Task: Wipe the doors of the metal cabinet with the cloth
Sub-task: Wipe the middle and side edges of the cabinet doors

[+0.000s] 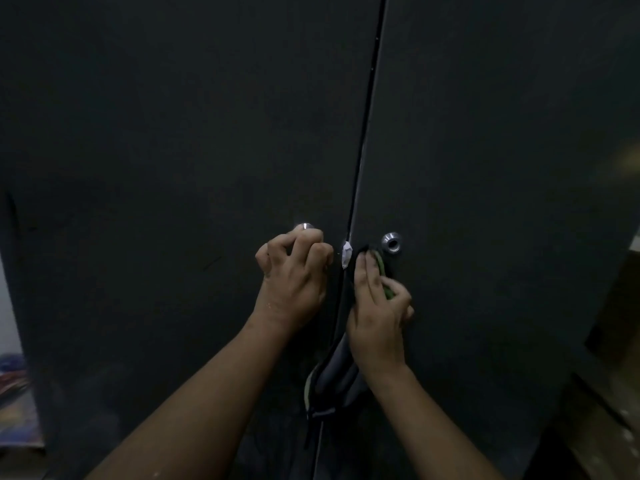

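Observation:
A dark metal cabinet fills the view, with a left door (166, 140) and a right door (502, 140) meeting at a narrow seam. My left hand (294, 271) has its fingers curled round the silver knob (304, 226) of the left door. My right hand (379, 306) presses a dark cloth (334, 379) with a green edge flat against the right door, just below its silver knob (391, 242). The cloth's loose end hangs down under my wrist. A small white patch (346, 252) sits on the seam between my hands.
A brownish piece of furniture (609, 341) stands at the right edge. A colourful fabric or mat (14, 393) lies at the lower left beside a pale wall. The scene is dim.

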{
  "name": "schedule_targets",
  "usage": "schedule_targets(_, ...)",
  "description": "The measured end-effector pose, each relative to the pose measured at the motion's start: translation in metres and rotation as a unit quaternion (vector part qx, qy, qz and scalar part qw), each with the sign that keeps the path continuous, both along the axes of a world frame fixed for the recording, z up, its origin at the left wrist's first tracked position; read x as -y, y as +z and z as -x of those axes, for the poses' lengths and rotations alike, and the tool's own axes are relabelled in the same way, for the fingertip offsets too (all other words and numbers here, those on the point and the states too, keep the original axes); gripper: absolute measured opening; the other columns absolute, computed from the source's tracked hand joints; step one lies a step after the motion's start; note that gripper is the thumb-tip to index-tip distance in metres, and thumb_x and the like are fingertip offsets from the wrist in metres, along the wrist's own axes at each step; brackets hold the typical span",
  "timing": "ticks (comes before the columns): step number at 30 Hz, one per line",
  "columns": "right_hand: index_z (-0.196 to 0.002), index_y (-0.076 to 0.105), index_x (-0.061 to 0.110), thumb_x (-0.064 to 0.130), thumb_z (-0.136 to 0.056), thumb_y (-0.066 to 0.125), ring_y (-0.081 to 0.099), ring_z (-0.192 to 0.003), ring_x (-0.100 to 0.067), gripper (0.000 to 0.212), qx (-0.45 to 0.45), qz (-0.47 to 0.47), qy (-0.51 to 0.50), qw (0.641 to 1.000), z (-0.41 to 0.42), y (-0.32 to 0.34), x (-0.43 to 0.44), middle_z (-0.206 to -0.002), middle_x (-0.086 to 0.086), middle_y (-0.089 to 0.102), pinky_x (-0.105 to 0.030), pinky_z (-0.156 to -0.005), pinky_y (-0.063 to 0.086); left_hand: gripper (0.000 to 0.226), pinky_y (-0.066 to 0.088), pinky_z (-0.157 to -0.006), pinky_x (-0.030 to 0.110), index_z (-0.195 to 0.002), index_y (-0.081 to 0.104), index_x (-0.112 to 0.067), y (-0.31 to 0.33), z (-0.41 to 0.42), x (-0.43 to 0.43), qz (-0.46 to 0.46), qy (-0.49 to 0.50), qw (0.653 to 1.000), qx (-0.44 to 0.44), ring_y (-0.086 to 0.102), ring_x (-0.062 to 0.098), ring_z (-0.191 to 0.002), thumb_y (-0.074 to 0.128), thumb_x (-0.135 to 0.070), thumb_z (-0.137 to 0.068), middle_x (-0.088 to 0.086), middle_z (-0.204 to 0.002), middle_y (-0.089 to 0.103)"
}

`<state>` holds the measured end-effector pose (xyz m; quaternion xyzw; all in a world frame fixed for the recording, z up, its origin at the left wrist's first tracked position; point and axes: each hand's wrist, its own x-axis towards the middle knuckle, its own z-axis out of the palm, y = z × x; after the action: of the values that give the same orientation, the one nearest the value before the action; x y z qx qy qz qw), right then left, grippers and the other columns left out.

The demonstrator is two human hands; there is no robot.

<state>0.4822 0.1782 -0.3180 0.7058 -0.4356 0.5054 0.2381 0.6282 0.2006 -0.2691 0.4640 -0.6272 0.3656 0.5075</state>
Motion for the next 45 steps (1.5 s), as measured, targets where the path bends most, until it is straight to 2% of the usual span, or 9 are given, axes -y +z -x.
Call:
schedule_targets(10,-0.147,0.042,0.024,0.017,-0.082,0.043,0.048,-0.114,-0.02,0.065,-0.268,0.019,0.034,0.963,0.014,-0.056,0.0,-0.151,0.009,0.037,-0.036,-0.08,0.031,0.015,0.024,-0.081,0.038,-0.099,0.043,-0.03,0.0,-0.003,0.002,0.002,-0.02,1.0,0.0,0.037,0.022,-0.107,0.043,-0.021,-0.088,-0.01,-0.117,0.042)
schedule_targets(14,-0.143,0.035,0.012,0.017,-0.081,0.036,0.042,-0.109,-0.028,0.062,-0.225,-0.034,0.024,0.973,-0.019,-0.019,-0.012,-0.147,-0.009,0.035,-0.039,-0.066,0.048,0.014,0.029,-0.082,0.04,-0.101,0.043,-0.03,-0.001,-0.003,0.005,-0.007,-0.032,0.999,-0.007,0.04,0.024,-0.11,0.044,-0.026,-0.088,-0.011,-0.118,0.042)
schedule_targets(17,-0.147,0.027,0.014,0.012,-0.088,0.038,0.042,-0.111,-0.026,0.06,-0.088,-0.121,0.025,0.988,-0.04,0.011,-0.021,-0.149,-0.01,0.038,-0.035,-0.073,0.043,0.012,0.034,-0.085,0.045,-0.102,0.043,-0.03,0.0,-0.004,0.004,-0.016,-0.048,0.999,-0.01,0.048,0.027,-0.11,0.044,-0.031,-0.091,-0.012,-0.118,0.044)
schedule_targets(21,-0.149,0.019,0.013,0.011,-0.074,0.078,0.041,-0.107,-0.026,0.096,-0.089,-0.055,0.079,0.991,-0.041,0.008,-0.015,-0.143,-0.006,0.046,-0.042,-0.064,0.053,0.008,0.026,-0.09,0.038,-0.1,0.043,-0.032,0.005,-0.001,-0.008,-0.037,-0.087,0.995,-0.026,0.039,0.021,-0.112,0.045,-0.034,-0.093,-0.014,-0.117,0.043)
schedule_targets(23,-0.147,0.026,0.012,0.011,-0.071,0.084,0.042,-0.106,-0.026,0.096,-0.07,-0.066,0.078,0.992,-0.039,0.004,-0.016,-0.141,-0.006,0.053,-0.042,-0.065,0.052,0.008,0.025,-0.091,0.037,-0.101,0.043,-0.033,0.007,-0.003,-0.013,-0.056,-0.104,0.993,-0.022,0.036,0.019,-0.113,0.045,-0.037,-0.093,-0.015,-0.117,0.043)
schedule_targets(27,-0.149,0.039,0.008,0.01,-0.077,0.066,0.043,-0.103,-0.026,0.076,-0.12,-0.072,-0.001,0.99,-0.033,-0.014,-0.017,-0.156,-0.006,0.036,-0.039,-0.064,0.05,0.01,0.027,-0.09,0.038,-0.103,0.043,-0.033,0.009,-0.01,-0.019,-0.101,-0.108,0.989,0.0,0.027,0.01,-0.113,0.041,-0.036,-0.094,-0.015,-0.12,0.04)
schedule_targets(34,-0.147,0.044,0.01,0.012,-0.066,0.069,0.045,-0.1,-0.025,0.085,-0.184,-0.097,-0.016,0.978,-0.01,-0.037,-0.027,-0.155,-0.003,0.037,-0.038,-0.063,0.051,0.018,0.024,-0.091,0.036,-0.103,0.043,-0.036,0.016,-0.013,-0.033,-0.177,-0.121,0.977,0.003,0.022,0.005,-0.112,0.048,-0.025,-0.091,-0.021,-0.123,0.038)
schedule_targets(39,-0.154,0.029,0.007,0.016,-0.085,0.033,0.048,-0.111,-0.028,0.07,-0.262,-0.067,-0.068,0.96,0.001,-0.014,-0.024,-0.16,-0.008,0.029,-0.039,-0.069,0.04,0.029,0.021,-0.091,0.035,-0.105,0.036,-0.042,0.04,-0.028,-0.052,-0.294,-0.134,0.945,0.053,0.02,0.005,-0.108,0.045,-0.018,-0.092,-0.033,-0.115,0.029)
schedule_targets(45,-0.152,0.019,-0.007,0.015,-0.087,0.039,0.045,-0.109,-0.033,0.071,-0.197,-0.097,-0.071,0.973,-0.041,0.018,-0.035,-0.155,-0.022,0.035,-0.041,-0.074,0.048,0.036,0.031,-0.094,0.035,-0.101,0.035,-0.039,0.059,-0.032,-0.058,-0.376,-0.119,0.917,0.054,0.025,0.008,-0.106,0.056,-0.011,-0.092,-0.027,-0.109,0.035)
